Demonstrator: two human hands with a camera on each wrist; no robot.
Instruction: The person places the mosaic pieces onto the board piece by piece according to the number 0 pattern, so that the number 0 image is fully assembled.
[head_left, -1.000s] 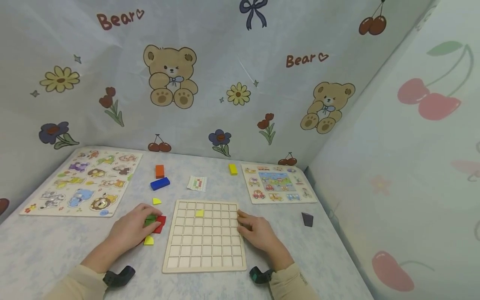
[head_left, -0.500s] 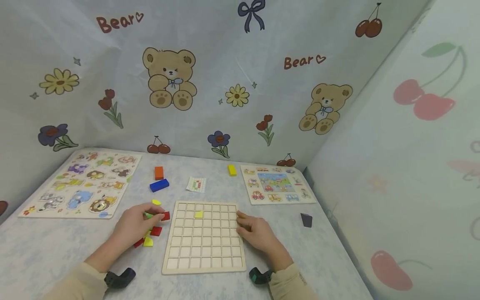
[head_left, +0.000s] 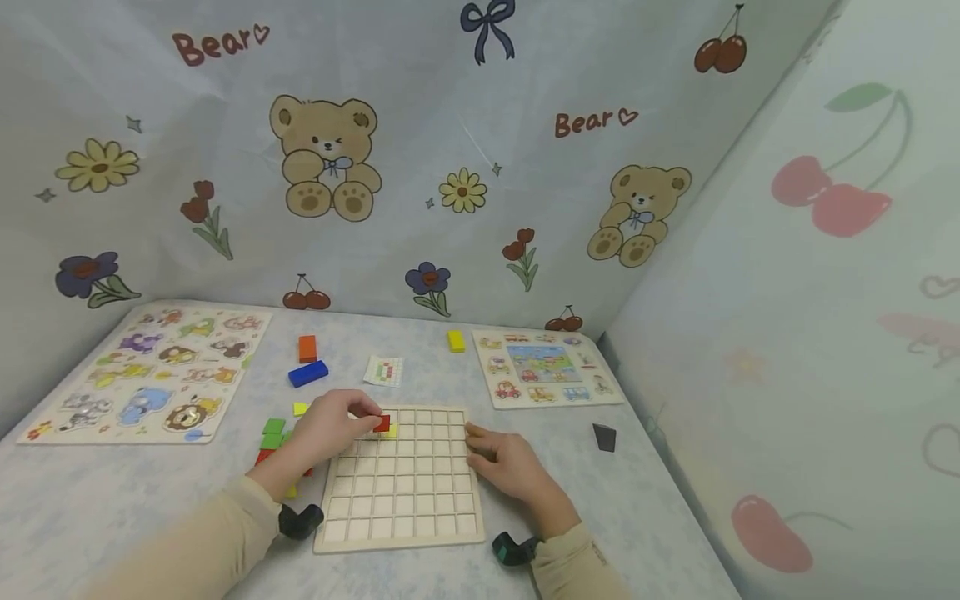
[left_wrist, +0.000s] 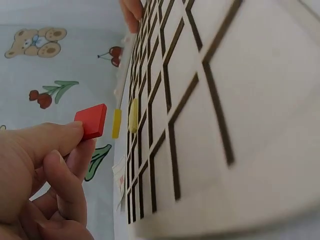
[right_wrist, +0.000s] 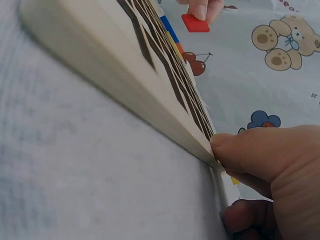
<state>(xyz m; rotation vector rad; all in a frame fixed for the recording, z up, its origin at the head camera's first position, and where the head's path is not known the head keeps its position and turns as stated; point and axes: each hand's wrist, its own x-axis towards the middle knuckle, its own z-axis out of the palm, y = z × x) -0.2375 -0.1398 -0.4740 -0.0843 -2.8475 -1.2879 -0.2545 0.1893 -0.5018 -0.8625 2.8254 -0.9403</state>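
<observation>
My left hand [head_left: 333, 427] pinches a red square tile [left_wrist: 91, 121] between thumb and fingertips, above the upper left of the wooden grid board [head_left: 405, 546]. In the head view the red tile overlaps part of a yellow tile [head_left: 393, 432] that sits in one of the board's cells. The left wrist view shows the red tile held apart from the board. At the board's right edge my right hand [head_left: 513, 471] grips the rim, its thumb [right_wrist: 225, 145] on the edge. Green tiles [head_left: 273, 426], with red and yellow ones, lie left of the board, partly hidden by the left forearm.
Behind the board lie a printed pattern card [head_left: 384, 371], an orange block [head_left: 307, 348], a blue block [head_left: 308, 373] and a yellow block [head_left: 456, 341]. An animal puzzle [head_left: 150, 375] is at the left, a vehicle puzzle [head_left: 547, 368] at the right. A dark block [head_left: 604, 437] stands near the right.
My left hand has picked up a red tile from the pile and carried it right, over the board's upper left. The right hand keeps its place at the board's edge.
</observation>
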